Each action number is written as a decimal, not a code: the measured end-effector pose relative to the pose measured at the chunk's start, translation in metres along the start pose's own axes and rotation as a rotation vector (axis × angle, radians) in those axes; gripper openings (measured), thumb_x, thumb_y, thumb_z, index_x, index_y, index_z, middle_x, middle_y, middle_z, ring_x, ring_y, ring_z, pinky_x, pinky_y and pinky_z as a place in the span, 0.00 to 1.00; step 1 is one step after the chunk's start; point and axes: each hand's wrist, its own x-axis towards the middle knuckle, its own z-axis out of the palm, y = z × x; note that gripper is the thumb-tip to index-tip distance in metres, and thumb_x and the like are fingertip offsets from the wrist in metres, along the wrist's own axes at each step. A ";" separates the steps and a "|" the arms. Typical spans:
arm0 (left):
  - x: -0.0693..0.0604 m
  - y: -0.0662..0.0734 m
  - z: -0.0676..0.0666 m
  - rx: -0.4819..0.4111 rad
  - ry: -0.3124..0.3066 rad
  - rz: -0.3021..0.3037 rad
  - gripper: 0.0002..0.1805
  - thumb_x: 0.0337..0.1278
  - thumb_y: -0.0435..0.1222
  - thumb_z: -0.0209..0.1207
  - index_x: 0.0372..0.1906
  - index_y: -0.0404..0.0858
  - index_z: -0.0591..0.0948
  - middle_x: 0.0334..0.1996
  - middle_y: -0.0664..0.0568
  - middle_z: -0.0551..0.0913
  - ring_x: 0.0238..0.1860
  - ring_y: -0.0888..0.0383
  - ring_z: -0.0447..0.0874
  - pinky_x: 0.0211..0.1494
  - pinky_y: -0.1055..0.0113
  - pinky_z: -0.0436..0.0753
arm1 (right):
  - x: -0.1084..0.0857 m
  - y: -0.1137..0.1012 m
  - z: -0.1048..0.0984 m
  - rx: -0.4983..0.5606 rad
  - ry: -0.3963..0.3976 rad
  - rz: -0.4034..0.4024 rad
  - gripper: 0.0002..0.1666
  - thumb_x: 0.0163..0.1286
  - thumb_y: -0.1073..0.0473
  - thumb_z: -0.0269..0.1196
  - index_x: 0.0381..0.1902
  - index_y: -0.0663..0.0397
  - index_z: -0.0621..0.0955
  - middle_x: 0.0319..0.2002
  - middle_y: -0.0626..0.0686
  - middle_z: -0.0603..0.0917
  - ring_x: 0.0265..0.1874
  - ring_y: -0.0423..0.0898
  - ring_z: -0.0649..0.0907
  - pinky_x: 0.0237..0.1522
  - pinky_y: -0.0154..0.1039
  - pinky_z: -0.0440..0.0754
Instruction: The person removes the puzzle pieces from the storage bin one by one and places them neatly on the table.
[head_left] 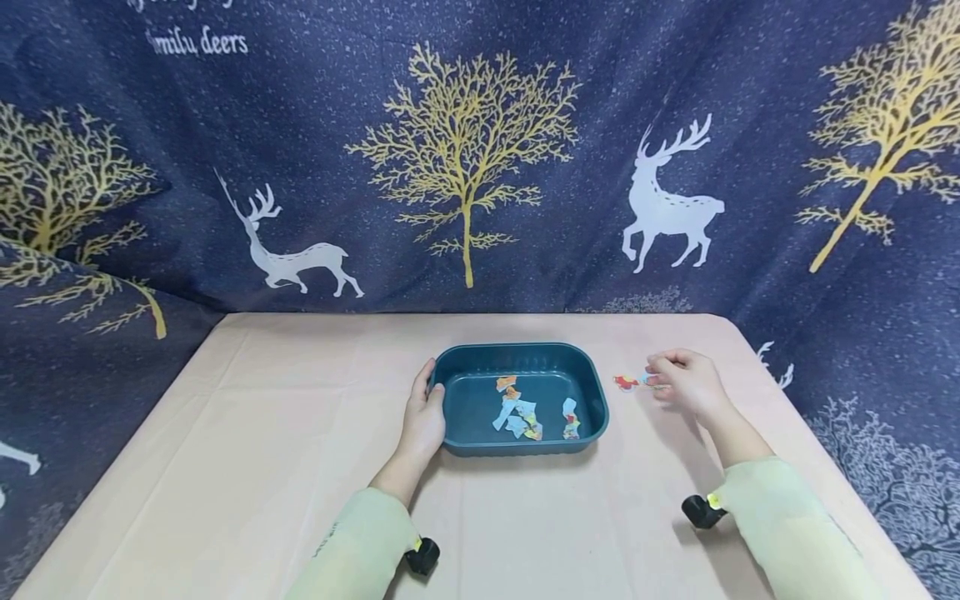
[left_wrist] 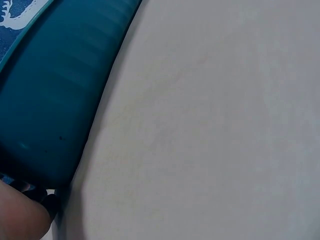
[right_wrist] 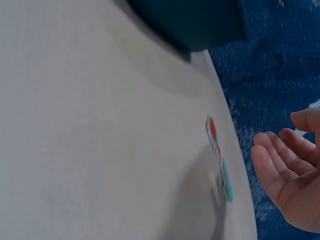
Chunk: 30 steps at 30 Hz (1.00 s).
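Note:
A dark teal rectangular tray [head_left: 517,448] stands on the table, with several torn scraps of coloured paper [head_left: 517,419] lying on its floor. My left hand [head_left: 425,417] grips the tray's left wall, thumb near the rim. In the left wrist view only part of that hand [left_wrist: 22,212] shows beside the tray's outer wall [left_wrist: 65,95]. To the right of the tray, my right hand [head_left: 688,385] hovers by red and light-blue paper scraps [head_left: 626,382] on the table. The right wrist view shows its fingers [right_wrist: 285,165] loosely bent, thumb apart, above the scraps [right_wrist: 214,137], holding nothing visible.
A pale cloth covers the table [head_left: 225,467]. Behind it hangs a dark blue curtain [head_left: 525,250] printed with deer and golden trees. Each sleeve cuff has a small black camera, one at the left wrist [head_left: 423,557] and one at the right [head_left: 702,512].

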 end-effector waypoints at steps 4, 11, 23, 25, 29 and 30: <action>0.000 0.000 0.000 0.001 0.001 0.002 0.28 0.73 0.37 0.36 0.74 0.44 0.51 0.76 0.48 0.49 0.76 0.47 0.44 0.76 0.49 0.50 | -0.004 -0.012 0.006 0.014 -0.035 -0.058 0.28 0.72 0.52 0.54 0.55 0.76 0.71 0.39 0.54 0.85 0.32 0.35 0.85 0.36 0.39 0.87; 0.000 0.000 0.000 0.000 -0.006 0.009 0.28 0.74 0.37 0.35 0.75 0.42 0.50 0.76 0.48 0.49 0.76 0.46 0.44 0.76 0.48 0.49 | -0.004 -0.025 0.018 0.001 -0.098 -0.107 0.27 0.70 0.53 0.56 0.53 0.76 0.73 0.41 0.59 0.85 0.32 0.37 0.86 0.35 0.38 0.87; -0.001 -0.001 0.000 0.010 0.000 0.003 0.27 0.74 0.38 0.35 0.75 0.44 0.50 0.76 0.48 0.49 0.76 0.47 0.44 0.76 0.48 0.49 | -0.004 -0.042 0.038 -0.026 -0.196 -0.152 0.24 0.70 0.56 0.58 0.51 0.74 0.75 0.42 0.65 0.84 0.32 0.38 0.85 0.33 0.36 0.87; -0.001 -0.002 0.000 0.009 -0.001 0.004 0.27 0.74 0.38 0.35 0.75 0.44 0.50 0.76 0.48 0.49 0.76 0.47 0.44 0.76 0.48 0.49 | -0.003 -0.044 0.040 -0.039 -0.211 -0.157 0.24 0.70 0.56 0.57 0.51 0.74 0.75 0.42 0.66 0.84 0.32 0.38 0.86 0.34 0.37 0.87; -0.001 -0.002 0.000 0.006 -0.001 0.007 0.27 0.74 0.37 0.35 0.74 0.44 0.50 0.76 0.48 0.49 0.76 0.47 0.44 0.76 0.48 0.49 | -0.003 -0.050 0.046 -0.051 -0.248 -0.163 0.24 0.70 0.55 0.58 0.52 0.72 0.75 0.42 0.66 0.84 0.32 0.39 0.86 0.35 0.36 0.87; -0.001 -0.002 0.000 0.007 -0.001 0.007 0.27 0.74 0.37 0.35 0.75 0.44 0.50 0.76 0.49 0.49 0.76 0.47 0.44 0.76 0.48 0.49 | -0.002 -0.052 0.047 -0.048 -0.258 -0.162 0.24 0.69 0.54 0.58 0.52 0.72 0.75 0.43 0.67 0.84 0.32 0.40 0.86 0.35 0.36 0.87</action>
